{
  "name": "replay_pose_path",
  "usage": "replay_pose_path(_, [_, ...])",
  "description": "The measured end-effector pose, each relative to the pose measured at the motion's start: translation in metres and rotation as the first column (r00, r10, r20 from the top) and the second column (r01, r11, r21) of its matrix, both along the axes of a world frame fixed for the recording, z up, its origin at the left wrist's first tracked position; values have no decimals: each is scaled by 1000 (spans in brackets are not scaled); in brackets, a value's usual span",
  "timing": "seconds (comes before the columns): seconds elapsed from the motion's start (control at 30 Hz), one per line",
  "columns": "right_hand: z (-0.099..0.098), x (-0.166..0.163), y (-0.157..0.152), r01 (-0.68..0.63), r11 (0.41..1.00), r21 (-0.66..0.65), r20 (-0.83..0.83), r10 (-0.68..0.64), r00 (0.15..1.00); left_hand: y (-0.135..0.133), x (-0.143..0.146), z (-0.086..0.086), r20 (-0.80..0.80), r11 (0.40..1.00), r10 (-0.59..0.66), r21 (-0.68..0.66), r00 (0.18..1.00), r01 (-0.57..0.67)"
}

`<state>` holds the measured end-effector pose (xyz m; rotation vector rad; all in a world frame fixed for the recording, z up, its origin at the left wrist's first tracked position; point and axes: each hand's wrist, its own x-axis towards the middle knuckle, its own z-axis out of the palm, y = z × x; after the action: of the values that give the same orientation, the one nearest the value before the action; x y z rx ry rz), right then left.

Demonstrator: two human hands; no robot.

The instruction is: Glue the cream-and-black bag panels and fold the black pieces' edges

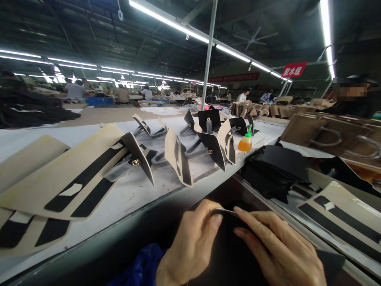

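Note:
My left hand [190, 248] and my right hand [279, 252] meet low in the head view, below the table edge. Both pinch the top edge of a flat black leather piece [230, 246] that lies across my lap. The left thumb presses its upper rim; the right fingers lie along the rim and over its right side. On the white table [139, 190] above, several folded beige-and-black bag panels [178, 157] stand on edge, some with gold clasps. Flat beige panels with black strips [71, 182] lie at the left.
An orange glue bottle with a green cap [245, 142] stands on the table. A stack of black pieces [274, 171] and more striped panels [342, 216] lie at right. A seated person [351, 97] works behind tan bags [333, 133]. Other workers sit far back.

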<state>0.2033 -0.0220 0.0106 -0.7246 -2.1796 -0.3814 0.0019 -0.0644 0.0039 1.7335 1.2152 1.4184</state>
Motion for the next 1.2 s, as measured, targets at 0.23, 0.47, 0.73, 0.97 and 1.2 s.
replay_pose_path(0.23, [1, 1, -11, 74, 994, -74, -249, -90, 964, -16, -6, -2, -51, 972, 223, 84, 973, -219])
replay_pose_path(0.47, [3, -4, -11, 58, 990, -130, -332, -99, 938, -17, 1, -4, -16, 946, 250, 219, 968, -240])
replay_pose_path(0.73, [-3, -3, -11, 123, 978, -167, -316, -171, 933, -18, 6, -3, -61, 902, 282, 357, 957, -243])
replay_pose_path(0.97, [-6, 7, -8, 219, 952, -214, -325, -281, 903, -16, -8, -9, -16, 930, 300, 227, 954, -289])
replay_pose_path(1.2, [-2, 9, -9, 183, 955, -233, -362, -260, 895, -20, -2, -12, 83, 892, 296, 332, 952, -306])
